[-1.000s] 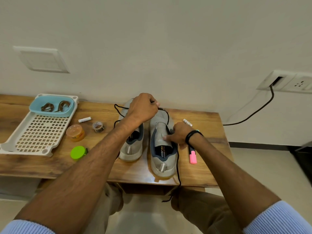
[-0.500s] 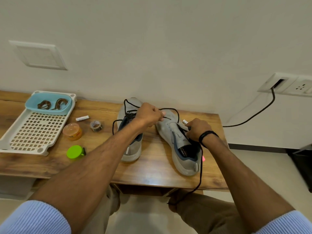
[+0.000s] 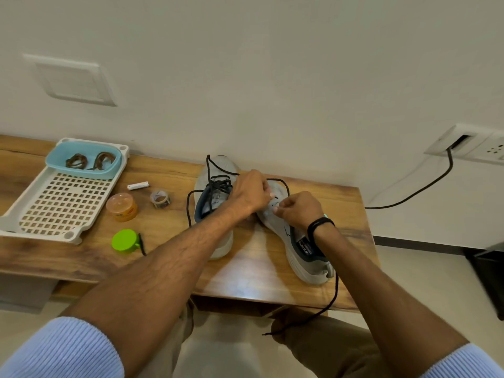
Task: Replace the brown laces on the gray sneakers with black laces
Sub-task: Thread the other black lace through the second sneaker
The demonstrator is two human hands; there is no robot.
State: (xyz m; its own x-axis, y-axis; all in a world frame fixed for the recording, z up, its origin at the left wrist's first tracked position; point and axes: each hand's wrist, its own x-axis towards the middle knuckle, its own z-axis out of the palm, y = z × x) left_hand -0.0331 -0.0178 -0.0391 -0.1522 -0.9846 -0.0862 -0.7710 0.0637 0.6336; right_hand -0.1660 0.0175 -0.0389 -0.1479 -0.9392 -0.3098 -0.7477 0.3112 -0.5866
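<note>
L hand (image 3: 249, 192) pinches black lace (image 3: 278, 180), R hand (image 3: 298, 211) grips sneaker (image 3: 300, 257); brown laces (image 3: 90, 160) in blue tub (image 3: 81, 145).

The centre sneaker (image 3: 203, 181) and the right-of-centre sneaker (image 3: 305, 266) are pale gray with navy collars. Over them run black laces (image 3: 221, 184). The table (image 3: 259, 268) shows brown wood grain. At left, a white tray (image 3: 62, 203) patterned with square holes carries a light-blue dish (image 3: 79, 171) of brown laces (image 3: 77, 161); beside it sit an orange jar (image 3: 122, 207) and a bright green lid (image 3: 124, 240).

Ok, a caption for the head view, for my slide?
Left hand and right hand thread a black lace into a gray sneaker; brown laces set aside.
</note>
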